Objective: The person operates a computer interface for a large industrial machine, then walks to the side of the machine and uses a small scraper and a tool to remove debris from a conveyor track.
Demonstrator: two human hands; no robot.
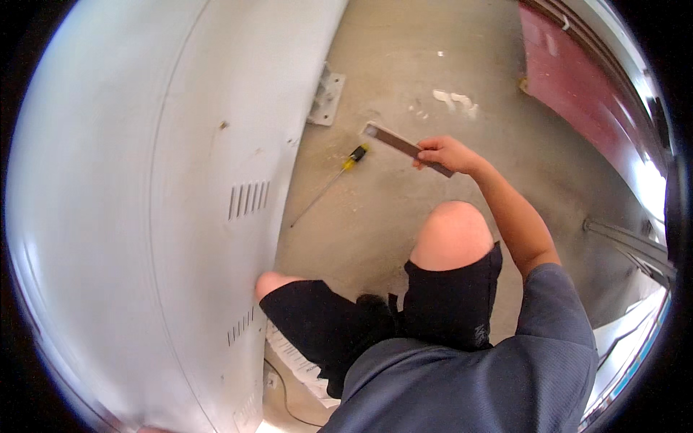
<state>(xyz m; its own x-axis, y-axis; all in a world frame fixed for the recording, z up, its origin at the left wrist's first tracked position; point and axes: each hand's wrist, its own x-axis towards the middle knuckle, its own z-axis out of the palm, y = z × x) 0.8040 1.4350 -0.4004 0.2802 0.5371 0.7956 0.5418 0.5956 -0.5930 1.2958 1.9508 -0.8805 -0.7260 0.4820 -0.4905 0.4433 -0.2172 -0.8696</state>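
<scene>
Flat brown strip (pixel 397 143), narrow and straight-edged, lies in the person's grasp out ahead of the knees, its long axis slanting from upper left to lower right, so that one end points toward the tall pale cabinet (pixel 115 180) and the other comes back toward the right forearm (pixel 511 206). The right hand (pixel 447 155) holds it off-centre, nearer the lower-right end, with the thumb over the upper face and the fingers curled round, closed to the strip's thickness; the longer part reaches out leftward. Whether the far end touches the floor (pixel 375 206) or hangs just above it, I cannot tell. The right hand is plainly the nearer one; the left hand cannot be made out, so I cannot tell how far open it is or what it holds. Just beside the strip's far end, on the cabinet side, a yellow-and-black screwdriver (pixel 352 160) lies on the floor, its handle toward the strip and its shaft running down and left toward the cabinet's lower edge, crosswise to the strip's slant. Beyond, at the cabinet's foot, is a metal bracket (pixel 328 99) with holes in its plate, to the upper left of the strip. The right knee (pixel 453 232) is below the gripping hand, apart from it; the left knee (pixel 273 283) is well to the left, close against the cabinet.
</scene>
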